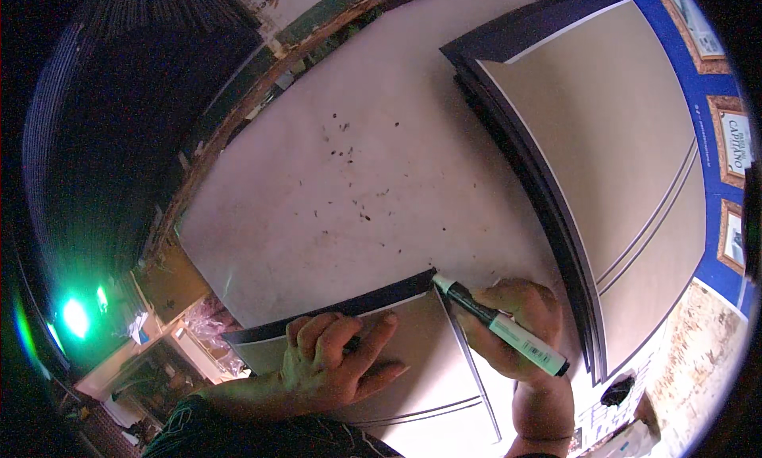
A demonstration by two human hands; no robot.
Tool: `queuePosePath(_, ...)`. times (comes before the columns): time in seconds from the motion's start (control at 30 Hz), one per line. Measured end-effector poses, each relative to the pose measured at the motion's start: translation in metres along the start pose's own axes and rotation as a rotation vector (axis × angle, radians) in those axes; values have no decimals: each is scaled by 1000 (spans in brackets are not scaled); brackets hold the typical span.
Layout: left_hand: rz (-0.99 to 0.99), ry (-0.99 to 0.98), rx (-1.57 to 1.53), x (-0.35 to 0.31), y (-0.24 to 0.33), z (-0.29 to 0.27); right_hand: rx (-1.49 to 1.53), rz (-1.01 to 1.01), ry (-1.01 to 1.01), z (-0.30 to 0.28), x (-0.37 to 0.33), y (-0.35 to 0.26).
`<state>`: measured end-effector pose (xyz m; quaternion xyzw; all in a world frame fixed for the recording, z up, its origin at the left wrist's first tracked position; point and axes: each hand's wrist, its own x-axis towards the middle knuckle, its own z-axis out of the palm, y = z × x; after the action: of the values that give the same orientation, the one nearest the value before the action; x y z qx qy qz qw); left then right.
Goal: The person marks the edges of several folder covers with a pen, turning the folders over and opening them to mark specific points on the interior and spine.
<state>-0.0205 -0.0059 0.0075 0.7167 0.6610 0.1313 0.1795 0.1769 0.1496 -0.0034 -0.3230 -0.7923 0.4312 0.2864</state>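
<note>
From where I stood, looking down as the head camera did, the person's left hand (337,361) lay flat, palm down, on a beige board (413,355) with a dark border, its fingers spread and pressing the sheet against the pale table (341,180); it gripped nothing, it only weighed the board down. The right hand (520,331) was closed around a marker (500,325) with a pale green barrel and black ends, held between thumb and fingers like a pen, tilted so that its tip sat at the upper right corner of the board, right on the dark edge strip (341,307). The board lay at the near edge of the table, just in front of the person, with thin dark lines running across its lower part. To the right, close beside the marker hand, a stack of similar boards (603,148) rested, beige on top with dark edges showing along its left side and a pair of thin lines across the surface. Small dark specks (349,152) were scattered over the bare middle of the table. Along the far right ran a blue strip with framed pictures (734,140). The left of the view was dark, with a green light (75,317) glowing low down.
</note>
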Motion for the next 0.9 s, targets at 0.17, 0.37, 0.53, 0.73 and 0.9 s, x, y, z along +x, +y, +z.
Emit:
queuePosePath(0.17,-16,18,9,0,3,2,9,-22,51,0,2,-1)
queuePosePath(0.37,-19,17,8,-1,2,3,-90,-73,-13,-1,4,-3)
queuePosePath(0.53,-18,21,18,1,4,-1,-116,-184,44,0,0,3)
queuePosePath(0.73,-34,-12,-23,-1,3,2,10,-113,11,-2,5,-1)
queuePosePath(0.9,-29,-2,-2,-1,3,1,-42,16,-169,-9,12,-10)
